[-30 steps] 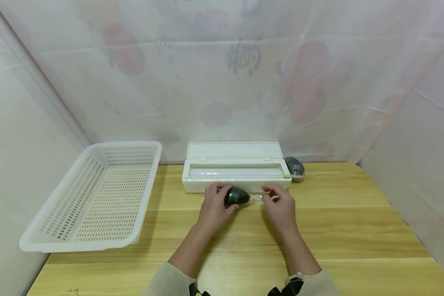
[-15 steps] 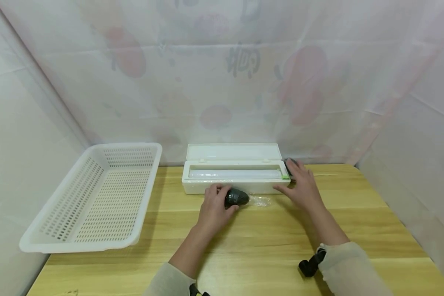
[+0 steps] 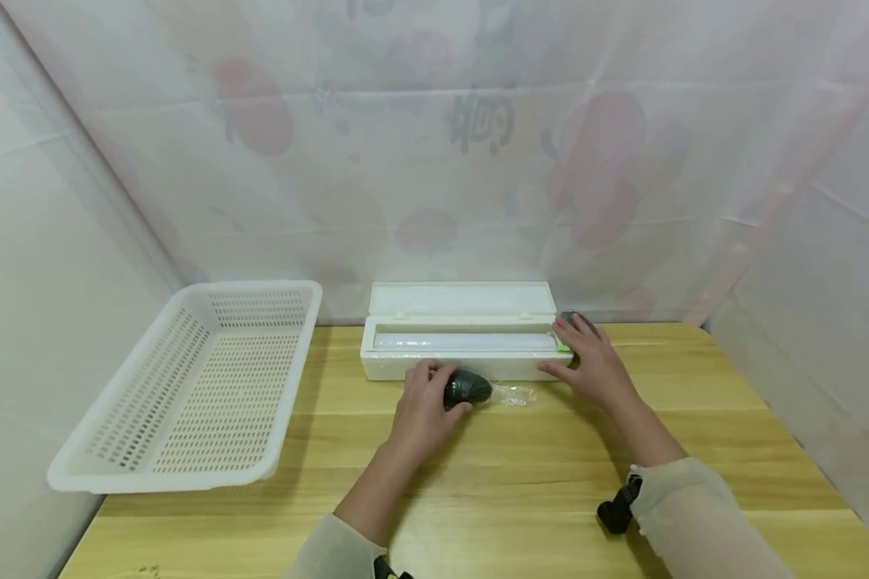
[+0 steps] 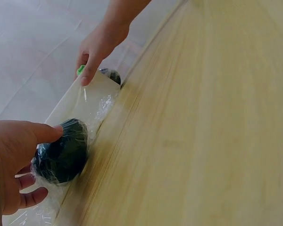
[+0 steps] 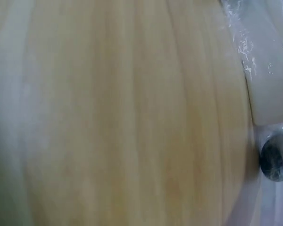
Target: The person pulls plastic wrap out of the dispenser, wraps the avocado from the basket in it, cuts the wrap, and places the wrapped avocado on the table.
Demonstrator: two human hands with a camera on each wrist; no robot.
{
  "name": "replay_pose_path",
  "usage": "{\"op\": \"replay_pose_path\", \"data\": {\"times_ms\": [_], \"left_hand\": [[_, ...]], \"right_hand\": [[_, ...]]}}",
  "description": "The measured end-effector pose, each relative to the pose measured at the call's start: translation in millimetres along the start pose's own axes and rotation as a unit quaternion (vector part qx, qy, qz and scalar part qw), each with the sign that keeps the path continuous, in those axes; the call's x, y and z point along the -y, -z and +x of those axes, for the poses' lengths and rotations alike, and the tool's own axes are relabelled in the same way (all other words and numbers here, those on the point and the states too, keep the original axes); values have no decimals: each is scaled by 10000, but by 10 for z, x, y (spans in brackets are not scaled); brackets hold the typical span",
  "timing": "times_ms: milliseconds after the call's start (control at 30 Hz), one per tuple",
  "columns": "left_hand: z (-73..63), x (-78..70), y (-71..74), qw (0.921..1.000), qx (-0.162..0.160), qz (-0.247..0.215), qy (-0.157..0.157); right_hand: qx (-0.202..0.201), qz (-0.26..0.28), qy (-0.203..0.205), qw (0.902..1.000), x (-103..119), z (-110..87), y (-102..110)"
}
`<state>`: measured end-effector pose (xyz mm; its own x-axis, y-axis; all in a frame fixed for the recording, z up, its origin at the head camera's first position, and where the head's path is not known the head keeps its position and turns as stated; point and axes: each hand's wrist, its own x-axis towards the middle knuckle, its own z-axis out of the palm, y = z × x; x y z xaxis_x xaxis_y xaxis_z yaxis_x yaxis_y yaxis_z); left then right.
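A dark green, avocado-shaped thing (image 3: 469, 387) wrapped in cling film lies against the front of a white cling film dispenser (image 3: 471, 368). My left hand (image 3: 424, 404) holds it, thumb on the near side and fingers beyond. From its right end trails a crumpled strip of film (image 3: 514, 395). The dispenser's lid stands open, showing the roll (image 3: 463, 342) inside. My right hand (image 3: 599, 370) grips the dispenser's right end, thumb on the front face and fingers over the top by the green slider (image 3: 564, 349). In the right wrist view, this hand is almost wholly out of frame.
Behind my right fingers sits a second dark wrapped thing (image 3: 579, 320), partly hidden, at the dispenser's right end. A white perforated basket (image 3: 290, 386) stands on the left of the wooden table (image 3: 507, 498). A printed cloth (image 3: 420, 161) hangs along the back.
My right hand has left the film strip and moved right to the dispenser's end, then slightly left onto it beside the slider. My left hand keeps its hold.
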<state>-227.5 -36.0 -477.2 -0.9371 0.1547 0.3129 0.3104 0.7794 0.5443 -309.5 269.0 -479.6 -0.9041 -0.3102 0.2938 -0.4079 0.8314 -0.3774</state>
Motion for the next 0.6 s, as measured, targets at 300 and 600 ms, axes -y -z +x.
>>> {"op": "replay_pose_path", "data": {"times_ms": [300,600], "left_hand": [[9,-92,145,9987,-229,407,-210],[452,-504,198,9838,180,1211,-1310]], "right_hand": [[30,172,-42,9998,8,21,-16],[-21,2,49,10000,64,89,-60]]}}
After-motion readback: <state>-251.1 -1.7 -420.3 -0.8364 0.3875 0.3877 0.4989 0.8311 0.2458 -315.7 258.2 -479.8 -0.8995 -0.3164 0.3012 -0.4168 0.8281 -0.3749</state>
